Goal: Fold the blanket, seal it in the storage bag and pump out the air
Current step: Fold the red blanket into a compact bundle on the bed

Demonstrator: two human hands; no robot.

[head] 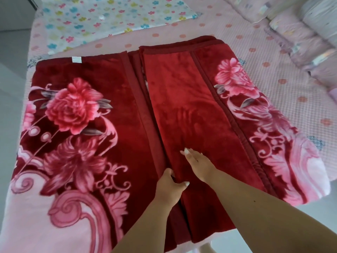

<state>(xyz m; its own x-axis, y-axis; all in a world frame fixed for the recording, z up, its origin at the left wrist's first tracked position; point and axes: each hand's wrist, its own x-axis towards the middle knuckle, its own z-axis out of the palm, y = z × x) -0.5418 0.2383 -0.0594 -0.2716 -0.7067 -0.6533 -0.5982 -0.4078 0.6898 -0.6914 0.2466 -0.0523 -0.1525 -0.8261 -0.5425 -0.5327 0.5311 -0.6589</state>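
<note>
A thick red blanket [87, 125] with big pink flowers lies spread over the bed [284, 92], both of its long sides folded in toward the middle so the bound edges run up the centre almost side by side. The left hand [169, 185] has its fingers [176, 181] curled round the inner edge of the right-hand flap, thumb on top, pinching the plush into a small ridge. Just beyond and to the right of that grip, the right hand [197, 164] lies flat on the same flap, its fingers [187, 154] straight and close together, pressing down on the plain red pile and holding nothing. The two hands are near each other but do not touch.

Well ahead of the fingers, at the far side of the bed, a flat see-through storage bag [102, 17] printed with small coloured flowers rests on the pink dotted bedcover, clear of the blanket. Far off to the right of the fingers, a row of rolled and stacked pale bedding bundles [299, 31] lines the bed's edge. A small white label [76, 59] sits on the blanket's far left corner.
</note>
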